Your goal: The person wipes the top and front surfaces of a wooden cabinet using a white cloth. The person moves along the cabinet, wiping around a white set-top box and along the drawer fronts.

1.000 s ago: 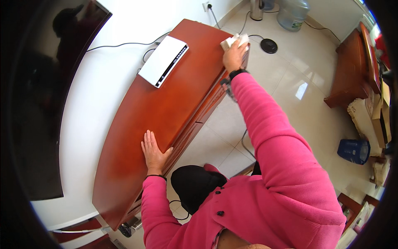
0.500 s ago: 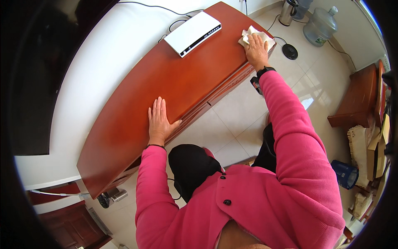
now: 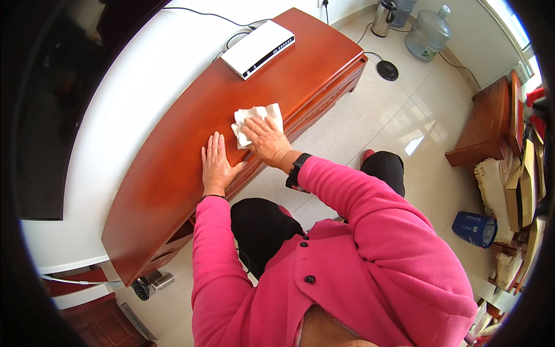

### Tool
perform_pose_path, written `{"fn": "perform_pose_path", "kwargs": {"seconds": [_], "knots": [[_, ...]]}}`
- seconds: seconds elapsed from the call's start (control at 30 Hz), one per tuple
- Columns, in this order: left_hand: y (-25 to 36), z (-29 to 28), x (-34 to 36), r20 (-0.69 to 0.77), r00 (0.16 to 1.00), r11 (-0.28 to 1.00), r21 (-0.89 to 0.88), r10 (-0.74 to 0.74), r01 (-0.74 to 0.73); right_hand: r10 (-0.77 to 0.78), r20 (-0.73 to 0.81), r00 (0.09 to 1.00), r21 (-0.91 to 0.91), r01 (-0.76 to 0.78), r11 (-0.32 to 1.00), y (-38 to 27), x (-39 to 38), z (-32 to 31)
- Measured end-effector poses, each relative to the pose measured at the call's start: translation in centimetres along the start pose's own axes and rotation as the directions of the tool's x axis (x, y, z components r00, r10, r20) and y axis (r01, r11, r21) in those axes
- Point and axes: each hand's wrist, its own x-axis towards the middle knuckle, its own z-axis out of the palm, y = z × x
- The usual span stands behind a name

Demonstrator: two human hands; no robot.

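Observation:
A white cloth (image 3: 274, 114) lies on the reddish-brown wooden cabinet top (image 3: 173, 136), close to its front edge. My right hand (image 3: 263, 136) presses down on it, fingers over the fabric. Just to the left, my left hand (image 3: 218, 168) rests flat on the wood with its fingers stretched out and thumb spread toward the edge. Nothing is in that hand. A small gap separates its fingertips from the cloth.
A white box-shaped device (image 3: 258, 48) with cables stands at the back of the cabinet. A large dark screen (image 3: 46, 127) is at left. On the floor are a clear water jug (image 3: 428, 33), a kettle (image 3: 383, 17), a round black base (image 3: 387, 70) and a blue bin (image 3: 474, 229).
My right hand has slid the cloth from the cabinet's far right corner leftward and nearer, beside my left hand. My left hand stays on the wood.

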Motion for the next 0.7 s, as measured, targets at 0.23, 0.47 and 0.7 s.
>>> {"fn": "perform_pose_path", "kwargs": {"seconds": [0.23,0.47,0.7], "knots": [[0.2,-0.3,0.0,0.005,1.0,1.0,-0.012,-0.006,0.006,-0.018,-0.021,1.0,-0.177,0.014,0.984,5.7,0.7,-2.4],[0.6,-0.8,0.0,0.028,0.999,1.0,0.002,-0.023,0.023,0.358,-0.056,0.932,-0.229,-0.361,0.904,18.6,3.4,-6.4],[0.2,-0.1,0.1,-0.005,1.0,0.999,0.037,0.0,0.0,0.279,-0.109,0.954,-0.347,-0.3,0.889,22.1,6.2,-6.4]]}}
